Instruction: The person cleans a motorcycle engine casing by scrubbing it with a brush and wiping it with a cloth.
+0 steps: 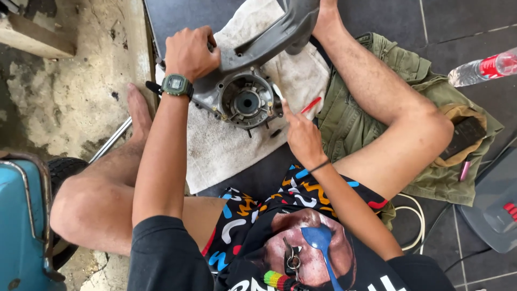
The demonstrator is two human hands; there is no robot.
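Note:
A grey metal engine casing (245, 97) with a round open housing lies on a dirty white towel (226, 145) between my legs. Its long arm (274, 35) stretches up to the right. My left hand (188, 51), with a green digital watch on the wrist, grips the casing's upper left edge. Beside the casing's right edge, my right hand (301, 134) holds a thin red-handled tool (311, 104), its tip hidden near the housing rim.
An olive green bag (366, 102) lies under my right leg, with a dark pouch (463, 137) on it. A plastic water bottle (482, 67) lies at the far right. A blue scooter body (21, 226) and tyre (64, 172) stand at the left. White cable (417, 215) curls near my hip.

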